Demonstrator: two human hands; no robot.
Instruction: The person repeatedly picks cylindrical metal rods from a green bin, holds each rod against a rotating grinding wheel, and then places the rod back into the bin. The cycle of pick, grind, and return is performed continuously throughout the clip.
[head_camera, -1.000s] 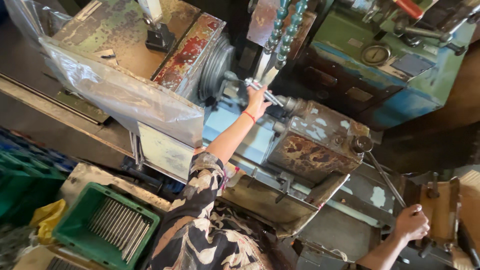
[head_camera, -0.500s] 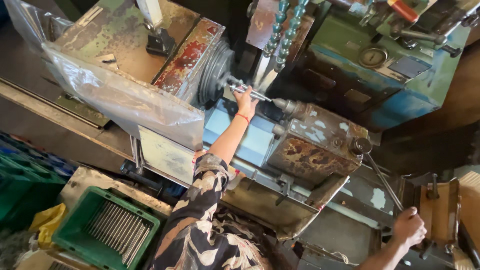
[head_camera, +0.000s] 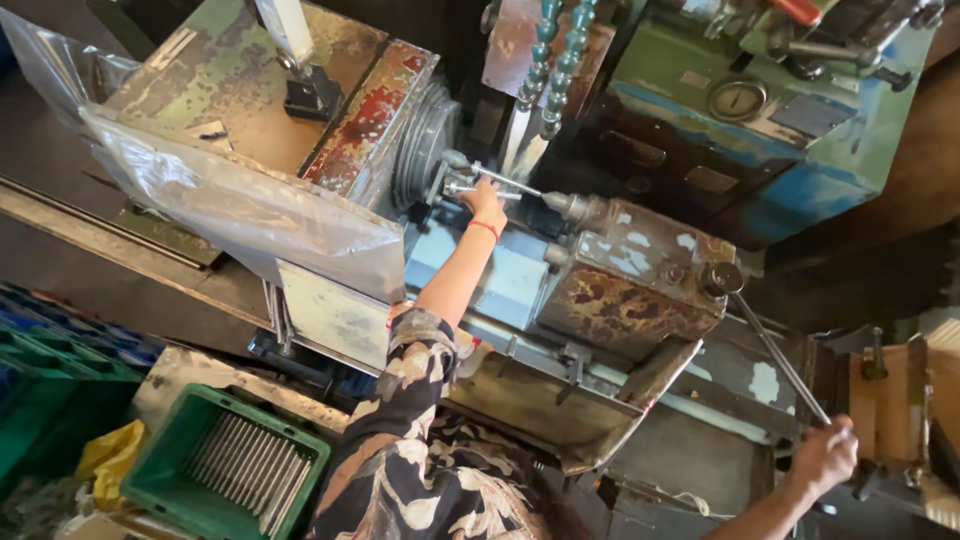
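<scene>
My left hand (head_camera: 487, 203), with a red band at the wrist, reaches up to a short metal rod (head_camera: 462, 184) and grips it. The rod lies between the round chuck (head_camera: 425, 140) and the pointed centre of the rusty tailstock (head_camera: 632, 282). My right hand (head_camera: 826, 456) is closed around the end of a long thin lever (head_camera: 776, 350) that runs up to a knob on the tailstock. My patterned sleeve (head_camera: 400, 440) fills the lower middle.
A clear plastic sheet (head_camera: 240, 205) hangs over the worn green headstock (head_camera: 230, 70). A teal beaded coolant hose (head_camera: 556, 60) hangs above the rod. A green crate (head_camera: 160, 470) with several metal rods sits at lower left. A blue-green machine (head_camera: 760, 100) stands behind.
My left hand has moved left along the machine axis toward the chuck, carrying the rod. My right hand has dropped slightly with the lever end.
</scene>
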